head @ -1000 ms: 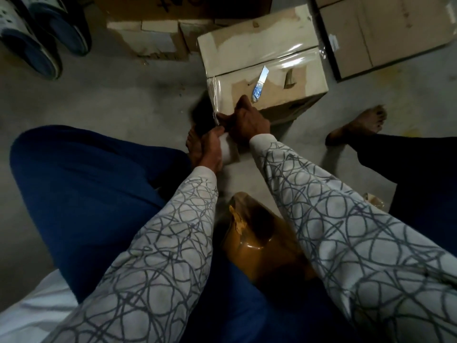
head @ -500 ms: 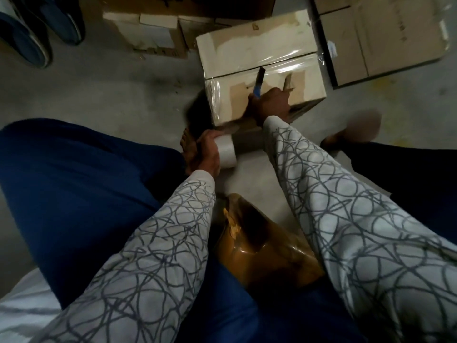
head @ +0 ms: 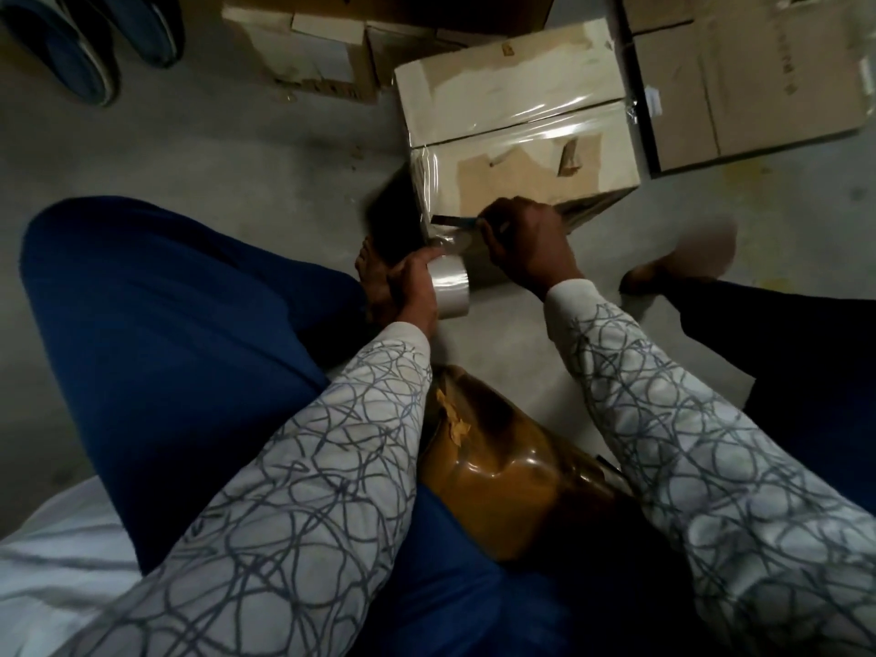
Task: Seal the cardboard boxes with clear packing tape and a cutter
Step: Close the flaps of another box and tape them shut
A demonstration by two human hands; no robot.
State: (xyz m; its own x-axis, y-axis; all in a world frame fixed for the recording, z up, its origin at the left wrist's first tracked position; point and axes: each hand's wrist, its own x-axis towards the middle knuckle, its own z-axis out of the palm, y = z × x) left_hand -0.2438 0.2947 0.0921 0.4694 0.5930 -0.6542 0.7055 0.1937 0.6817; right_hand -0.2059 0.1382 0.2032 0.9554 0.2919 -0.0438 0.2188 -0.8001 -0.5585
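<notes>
A cardboard box (head: 512, 111) stands on the floor ahead of me, with clear tape shining along its top seam and down its near left corner. My left hand (head: 412, 289) grips a roll of clear packing tape (head: 450, 289) just below that corner. A strip of tape runs from the roll up to the box. My right hand (head: 526, 244) holds a cutter (head: 450, 221) with its dark blade pointing left at the taped corner, just above the roll.
Flattened cardboard (head: 758, 78) lies at the right of the box and torn boxes (head: 322, 54) sit behind it. A brown shiny taped bundle (head: 502, 467) rests between my legs. Slippers (head: 71, 54) lie top left. My bare feet (head: 678, 263) flank the box.
My right hand took the cutter off the box top and brought it down to the near left corner. My left hand kept hold of the tape roll below that corner.
</notes>
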